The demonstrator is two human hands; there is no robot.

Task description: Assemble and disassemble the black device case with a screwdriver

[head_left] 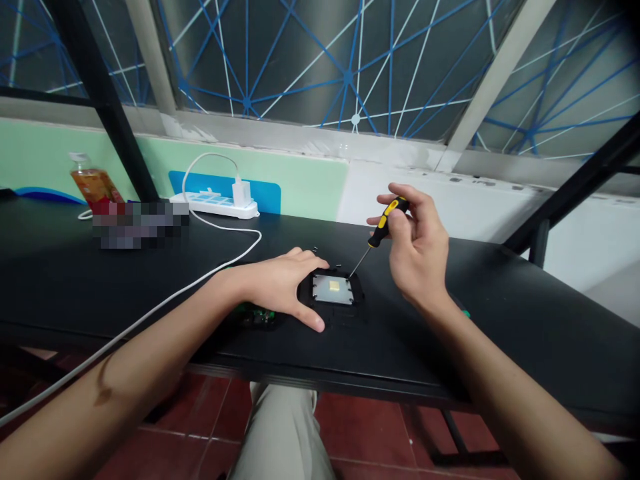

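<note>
A small black case (358, 288) lies on the table with a silver metal plate (325, 288) in it, bearing a pale yellow square (334, 285). Around the case's left side, my left hand (283, 283) has its thumb at the near edge and fingers at the far edge. My right hand (419, 243) grips a black-and-yellow screwdriver (384, 223), tilted, its tip at the plate's far right corner. Tiny screws (339, 266) lie just beyond the case. Partly hidden under my left wrist is a green circuit board (259, 315).
A white cable (220, 268) runs across the table from a charger (241, 193) in a white power strip (215, 205). At the back left stands a drink bottle (95, 183) beside a blurred-out item (140, 225). Black metal posts (97, 93) flank the table.
</note>
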